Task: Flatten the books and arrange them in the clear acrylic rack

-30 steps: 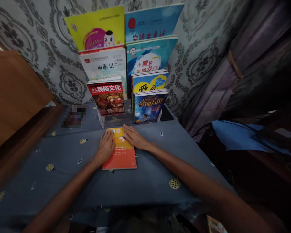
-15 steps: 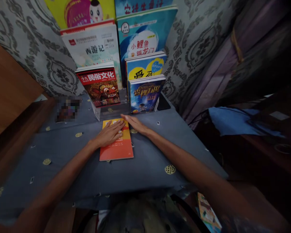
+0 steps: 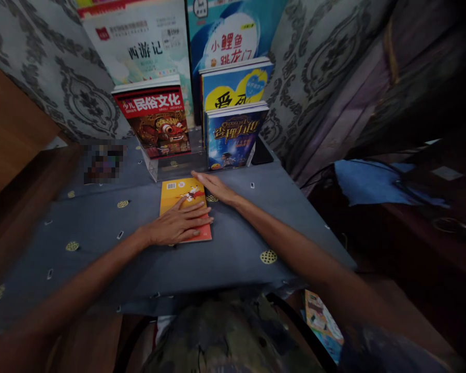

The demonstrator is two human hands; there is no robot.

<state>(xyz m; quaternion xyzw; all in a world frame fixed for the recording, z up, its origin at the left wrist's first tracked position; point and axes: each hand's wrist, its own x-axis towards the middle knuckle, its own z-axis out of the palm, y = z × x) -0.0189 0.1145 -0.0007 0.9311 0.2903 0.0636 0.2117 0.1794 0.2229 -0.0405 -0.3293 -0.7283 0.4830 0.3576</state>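
L hand (image 3: 177,224) covers part of yellow-orange bk (image 3: 171,198) | teal bk (image 3: 235,36) cut off up top | pixelated item (image 3: 104,163), far side (I can't tell what) | black slab (image 3: 262,154) part-hid behind blue bk (image 3: 232,142)

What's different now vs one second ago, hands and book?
Left hand went from the left edge of the yellow-and-orange book across its cover, now spread over the lower part. Right hand shifted off the cover's upper right to around its far right corner. Nothing visibly picked up. View tipped down. Same: book flat before the clear stand, upright books in place.
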